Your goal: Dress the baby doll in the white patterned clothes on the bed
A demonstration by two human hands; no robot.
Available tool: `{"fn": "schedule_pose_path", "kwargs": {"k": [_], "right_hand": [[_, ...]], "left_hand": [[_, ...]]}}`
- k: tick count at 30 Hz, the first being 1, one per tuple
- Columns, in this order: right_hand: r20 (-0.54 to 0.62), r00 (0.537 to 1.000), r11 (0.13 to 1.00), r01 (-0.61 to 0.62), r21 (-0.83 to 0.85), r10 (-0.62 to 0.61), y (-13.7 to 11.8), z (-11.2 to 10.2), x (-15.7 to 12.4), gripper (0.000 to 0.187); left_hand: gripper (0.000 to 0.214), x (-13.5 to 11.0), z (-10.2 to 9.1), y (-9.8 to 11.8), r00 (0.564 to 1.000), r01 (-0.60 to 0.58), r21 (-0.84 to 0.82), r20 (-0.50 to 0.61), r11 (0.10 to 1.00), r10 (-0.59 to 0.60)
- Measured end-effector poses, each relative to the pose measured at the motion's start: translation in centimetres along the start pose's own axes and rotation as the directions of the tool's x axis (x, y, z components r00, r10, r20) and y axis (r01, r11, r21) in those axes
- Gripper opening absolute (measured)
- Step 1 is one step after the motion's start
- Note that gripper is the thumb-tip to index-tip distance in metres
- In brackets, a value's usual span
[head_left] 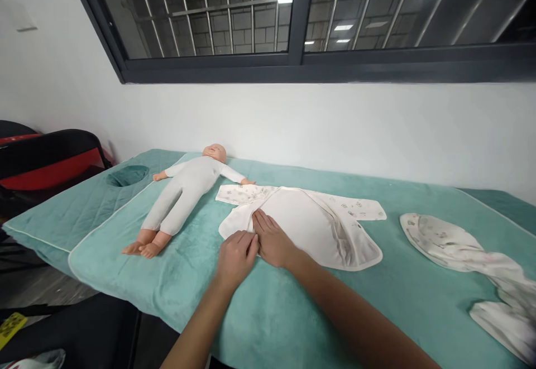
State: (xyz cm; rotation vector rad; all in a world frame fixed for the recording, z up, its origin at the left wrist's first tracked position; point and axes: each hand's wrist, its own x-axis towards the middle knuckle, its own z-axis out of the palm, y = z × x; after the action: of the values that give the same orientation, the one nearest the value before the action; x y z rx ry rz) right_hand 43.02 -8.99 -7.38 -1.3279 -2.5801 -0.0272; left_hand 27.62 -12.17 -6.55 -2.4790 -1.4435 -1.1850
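A white baby top [288,218] lies spread on the green cover, its front parted and its sleeves, with a small print, stretched out to both sides. My left hand [237,258] is at its lower left edge, fingers curled and pinching the cloth there; the fingertips are partly hidden. Flat on the inside of the left part rests my right hand [273,239], fingers stretched out and side by side. The two hands touch at the thumb and fingers. Left of the top, a baby doll [190,182] in a white suit lies on its back, one hand close to the sleeve.
Crumpled printed white baby clothing [456,246] lies at the right. The green bed cover [397,313] has a face hole [128,175] at its left end. Red and black chairs [50,162] stand at the left. Behind the bed are a white wall [335,123] and a barred window.
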Motion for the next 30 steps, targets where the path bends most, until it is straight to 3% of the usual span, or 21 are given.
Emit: {"fn": "schedule_pose_path", "kwargs": {"k": [17,19,21,25,27,30], "right_hand": [[-0.024,1.000,0.992,-0.002,0.128,0.005,-0.1,-0.6,0.0,0.066],[-0.073,0.996,0.972,-0.031,0.232,0.049,0.0,-0.8,0.0,0.059],[-0.155,0.971,0.921,-0.113,0.373,0.182,0.5,-1.1,0.1,0.050],[-0.227,0.884,0.760,-0.192,0.621,0.409,2.2,-2.7,2.3,0.038],[-0.165,0.873,0.663,-0.212,0.718,0.458,3.4,-3.6,5.4,0.036],[-0.060,0.870,0.560,-0.261,0.787,0.490,5.4,-4.0,12.4,0.047]], "left_hand": [[0.026,-0.1,0.0,0.1,1.000,0.010,-0.025,0.000,1.000,-0.010],[0.026,-0.1,-0.1,0.2,1.000,0.022,-0.069,0.016,0.997,-0.021],[0.026,0.1,-0.7,0.2,0.997,0.077,-0.150,0.028,0.986,-0.073],[0.027,2.1,-4.7,-2.6,0.961,0.266,-0.215,-0.022,0.940,-0.277],[0.022,3.5,-8.0,-5.9,0.924,0.350,-0.156,-0.103,0.924,-0.367],[0.030,5.2,-13.0,-12.2,0.870,0.482,0.079,-0.165,0.873,-0.465]]}}
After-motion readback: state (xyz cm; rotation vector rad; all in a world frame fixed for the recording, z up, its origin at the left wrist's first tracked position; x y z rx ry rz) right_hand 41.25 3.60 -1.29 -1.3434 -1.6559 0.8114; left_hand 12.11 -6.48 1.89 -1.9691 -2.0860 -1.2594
